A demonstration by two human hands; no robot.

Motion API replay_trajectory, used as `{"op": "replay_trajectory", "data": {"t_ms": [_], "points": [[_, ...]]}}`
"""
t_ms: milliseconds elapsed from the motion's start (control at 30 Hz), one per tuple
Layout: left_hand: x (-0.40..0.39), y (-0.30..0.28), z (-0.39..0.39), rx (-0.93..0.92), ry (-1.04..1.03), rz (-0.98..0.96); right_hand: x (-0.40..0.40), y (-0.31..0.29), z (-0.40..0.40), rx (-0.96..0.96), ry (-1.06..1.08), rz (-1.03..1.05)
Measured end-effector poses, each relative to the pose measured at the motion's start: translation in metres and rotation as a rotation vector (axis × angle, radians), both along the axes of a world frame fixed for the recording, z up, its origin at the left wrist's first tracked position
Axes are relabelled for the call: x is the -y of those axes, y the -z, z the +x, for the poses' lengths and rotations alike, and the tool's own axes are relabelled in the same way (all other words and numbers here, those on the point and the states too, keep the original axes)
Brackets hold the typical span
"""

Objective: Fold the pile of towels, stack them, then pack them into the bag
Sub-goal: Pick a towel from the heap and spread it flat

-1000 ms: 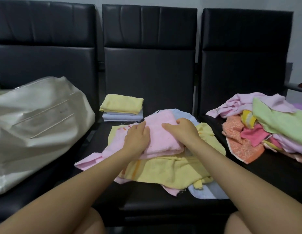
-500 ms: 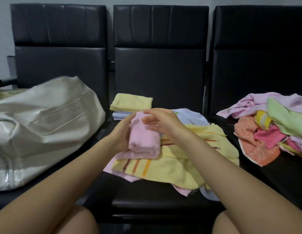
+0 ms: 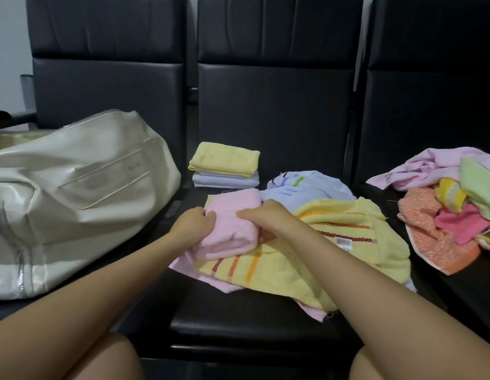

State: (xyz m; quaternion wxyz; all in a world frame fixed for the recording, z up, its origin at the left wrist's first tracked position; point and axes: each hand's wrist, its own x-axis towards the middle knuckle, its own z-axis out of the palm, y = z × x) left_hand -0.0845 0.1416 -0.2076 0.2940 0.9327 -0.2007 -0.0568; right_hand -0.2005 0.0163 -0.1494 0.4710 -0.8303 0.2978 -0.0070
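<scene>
Row of black seats (image 3: 265,319) w/ a grey wall behind. We've got both hands curled on the folded pink towel (image 3: 233,223), mid-seat atop the loose yellow striped towel (image 3: 334,250): left hand (image 3: 193,224) at its left edge, right hand (image 3: 263,218) on top. Long axis runs front-to-back, tilted slightly right; rounded fold faces us. Risk: lifting one-handed toward the folded stack (image 3: 224,170) could let it unfold or drag the yellow one along.

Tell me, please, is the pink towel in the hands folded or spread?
Folded: the pink towel forms a compact thick bundle with a doubled edge, gripped by both hands.
</scene>
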Motion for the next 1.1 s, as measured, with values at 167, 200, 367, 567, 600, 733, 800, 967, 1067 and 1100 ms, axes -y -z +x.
{"op": "replay_trajectory", "data": {"t_ms": [167,200,367,567,600,733,800,967,1067,1100], "points": [[-0.002,0.007,0.0,0.041,-0.002,-0.044,-0.004,0.009,0.004,0.033,0.012,0.162],[-0.002,0.008,0.0,0.046,-0.006,-0.047,-0.004,0.01,0.004,0.032,0.014,0.162],[-0.005,0.007,-0.004,0.043,-0.01,-0.101,-0.008,0.017,0.01,0.03,0.047,0.19],[-0.01,-0.018,-0.026,0.077,0.09,-0.342,-0.005,0.014,-0.006,0.311,0.043,0.697],[-0.008,-0.026,-0.034,0.069,0.098,-0.403,-0.002,0.006,-0.01,0.351,0.039,0.757],[0.005,-0.045,-0.05,-0.239,0.12,-0.555,0.011,-0.021,-0.025,0.49,-0.005,0.907],[0.009,-0.046,-0.053,-0.521,0.13,-0.695,0.016,-0.026,-0.03,0.502,-0.021,0.928],[0.012,-0.031,-0.041,-0.614,0.19,-0.659,0.018,-0.022,-0.039,0.391,-0.008,0.713],[0.014,-0.042,-0.045,-0.55,0.177,-0.737,0.023,-0.02,-0.04,0.41,-0.011,0.601],[0.015,-0.048,-0.047,-0.53,0.183,-0.775,0.025,-0.022,-0.041,0.431,-0.017,0.602]]}}
